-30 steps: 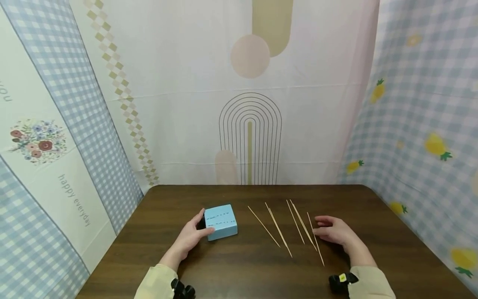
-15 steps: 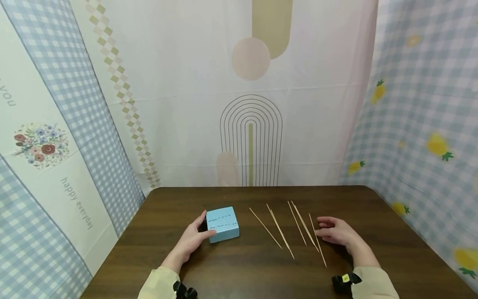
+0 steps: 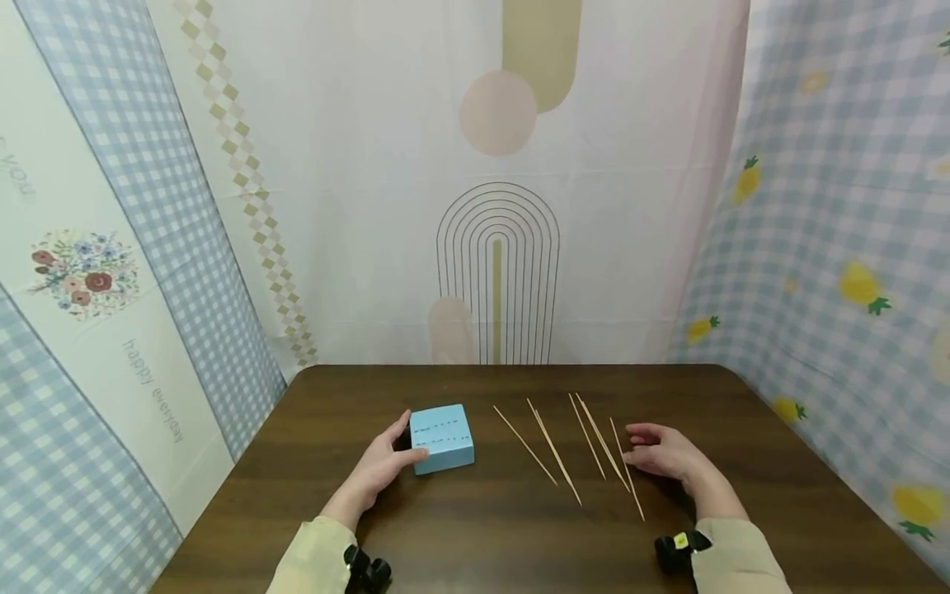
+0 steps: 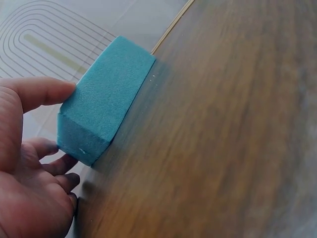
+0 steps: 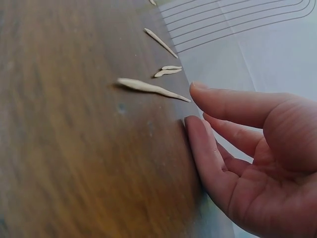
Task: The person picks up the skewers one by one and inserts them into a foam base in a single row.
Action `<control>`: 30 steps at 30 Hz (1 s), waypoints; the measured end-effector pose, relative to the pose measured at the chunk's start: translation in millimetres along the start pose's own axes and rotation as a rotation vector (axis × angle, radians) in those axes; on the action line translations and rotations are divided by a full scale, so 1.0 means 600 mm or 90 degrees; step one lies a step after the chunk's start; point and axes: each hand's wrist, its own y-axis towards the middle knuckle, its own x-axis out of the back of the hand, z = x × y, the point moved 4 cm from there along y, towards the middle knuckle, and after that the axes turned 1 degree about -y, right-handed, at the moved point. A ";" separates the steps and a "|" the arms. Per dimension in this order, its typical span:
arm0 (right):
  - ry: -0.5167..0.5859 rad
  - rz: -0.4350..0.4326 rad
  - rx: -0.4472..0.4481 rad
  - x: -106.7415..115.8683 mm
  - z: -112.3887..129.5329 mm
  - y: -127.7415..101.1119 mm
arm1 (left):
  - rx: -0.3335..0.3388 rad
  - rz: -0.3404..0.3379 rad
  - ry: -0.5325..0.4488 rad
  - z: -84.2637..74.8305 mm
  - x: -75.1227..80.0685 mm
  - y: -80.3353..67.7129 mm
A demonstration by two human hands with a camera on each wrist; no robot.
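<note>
In the head view a light blue block (image 3: 443, 439), foam-like, lies on the brown wooden table (image 3: 475, 536), with two rows of small dark marks on its top. My left hand (image 3: 380, 469) holds it at its left side, the thumb over the near edge and a finger at the far left corner. The left wrist view shows the thumb against the block (image 4: 106, 94). Several thin wooden skewers (image 3: 552, 450) lie to its right. My right hand (image 3: 668, 455) rests beside the rightmost skewer (image 3: 627, 469), fingers loosely bent, holding nothing.
A patterned cloth (image 3: 356, 247) hangs behind the table's far edge. Checked cloths hang at the left (image 3: 141, 165) and right (image 3: 809, 330). A small black camera (image 3: 367, 571) sits on the left wrist, and another (image 3: 679, 551) on the right.
</note>
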 end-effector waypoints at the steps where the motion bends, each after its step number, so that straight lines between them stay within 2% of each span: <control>1: 0.003 0.002 0.002 0.000 0.001 0.001 | -0.001 0.001 0.000 -0.002 0.002 0.001; 9: 0.023 0.018 -0.002 -0.002 0.007 -0.004 | 0.003 0.008 0.003 -0.001 0.003 0.003; 21: -0.030 -0.008 0.007 0.000 0.015 -0.001 | -0.001 0.006 -0.003 -0.001 0.001 0.006; 30: -0.014 -0.012 0.013 -0.005 0.011 0.001 | 0.007 0.012 -0.015 0.002 0.001 0.003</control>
